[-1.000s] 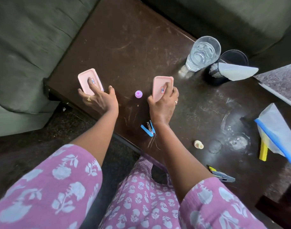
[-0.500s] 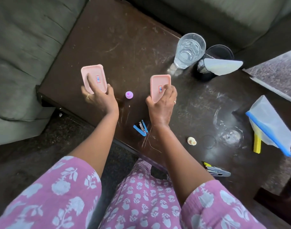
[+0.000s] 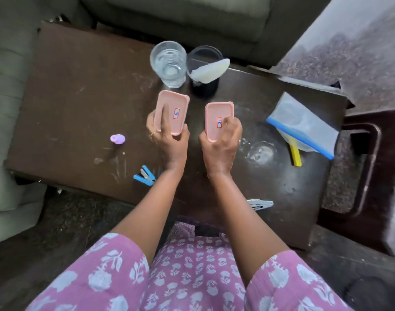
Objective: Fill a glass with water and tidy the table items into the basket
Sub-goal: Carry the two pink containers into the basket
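Found left hand (image 3: 169, 140) clamped on a pink container (image 3: 171, 113) over the middle of the table (image 3: 80, 97), fingers curled round its edges. Found right hand (image 3: 221, 142) gripping a second pink container (image 3: 217, 120), just beside the first. Noted glass (image 3: 168, 63), holding water, near the far edge, just beside black mesh basket (image 3: 204, 89). Logged blue stapler (image 3: 145, 176) at the near edge.

Your left hand (image 3: 169, 142) now holds the left pink box (image 3: 171, 115) over the middle of the bench (image 3: 80, 97), no longer at its near-left edge, just beside the right pink box (image 3: 218, 121) in your right hand (image 3: 221, 142). Both boxes now sit closer to the glass (image 3: 168, 63). The purple cap (image 3: 117, 139), between your hands a second ago, now lies well left of both.
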`<state>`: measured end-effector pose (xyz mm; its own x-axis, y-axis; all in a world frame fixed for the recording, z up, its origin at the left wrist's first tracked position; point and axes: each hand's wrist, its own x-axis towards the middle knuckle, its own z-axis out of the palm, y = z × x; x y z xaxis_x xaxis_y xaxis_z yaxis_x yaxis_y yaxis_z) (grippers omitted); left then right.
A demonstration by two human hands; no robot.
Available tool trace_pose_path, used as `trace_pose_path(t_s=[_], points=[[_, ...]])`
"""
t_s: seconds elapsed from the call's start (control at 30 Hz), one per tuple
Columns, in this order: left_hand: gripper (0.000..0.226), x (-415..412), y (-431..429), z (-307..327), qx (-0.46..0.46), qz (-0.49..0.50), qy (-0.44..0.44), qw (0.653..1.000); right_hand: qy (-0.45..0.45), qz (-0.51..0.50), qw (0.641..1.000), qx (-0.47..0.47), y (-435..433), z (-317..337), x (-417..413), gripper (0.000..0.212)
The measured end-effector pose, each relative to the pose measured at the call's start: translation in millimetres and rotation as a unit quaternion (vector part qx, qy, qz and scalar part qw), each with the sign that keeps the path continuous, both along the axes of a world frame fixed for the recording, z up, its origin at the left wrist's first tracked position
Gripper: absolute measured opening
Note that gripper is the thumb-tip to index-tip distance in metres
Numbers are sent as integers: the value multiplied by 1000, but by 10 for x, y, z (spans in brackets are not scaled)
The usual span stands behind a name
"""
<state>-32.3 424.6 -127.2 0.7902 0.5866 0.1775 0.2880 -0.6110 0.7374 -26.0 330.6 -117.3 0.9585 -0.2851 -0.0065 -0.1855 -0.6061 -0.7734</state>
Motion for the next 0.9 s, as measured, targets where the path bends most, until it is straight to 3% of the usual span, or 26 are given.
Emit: trace_pose_path(t_s=[0.4,0.7,0.9], points=[[60,434,-1880,359,-74,-218,33,973,-93,-234,966,-57,-1775,329,176,62],[64,967,-3538,771,-69,-436,6,897,-138,-391,901,-127,-3270,746,255,55],[51,1228,-4418,907,-36,-534,9,845,-101,-464,873,-109,-4023,886,217,52]])
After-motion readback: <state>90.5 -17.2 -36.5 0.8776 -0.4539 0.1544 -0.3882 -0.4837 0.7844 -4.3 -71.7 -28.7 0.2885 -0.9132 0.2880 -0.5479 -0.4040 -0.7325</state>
